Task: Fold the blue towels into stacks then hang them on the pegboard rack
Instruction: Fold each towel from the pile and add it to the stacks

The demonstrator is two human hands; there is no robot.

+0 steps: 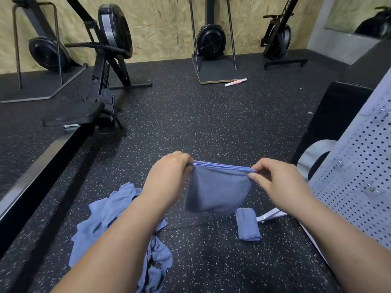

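A folded blue towel hangs in the air in front of me, its layered top edge stretched level. My left hand pinches its left top corner and my right hand pinches its right top corner. A loose heap of unfolded blue towels lies on the floor at the lower left, partly hidden by my left forearm. One folded blue towel lies on the floor at the lower right. The grey pegboard rack with metal hooks stands at the right edge.
Black speckled rubber floor all around. A rowing machine with its long rail runs along the left. Other exercise machines stand by the wooden back wall, with a pink-and-white roller beside one. A black padded box stands behind the pegboard.
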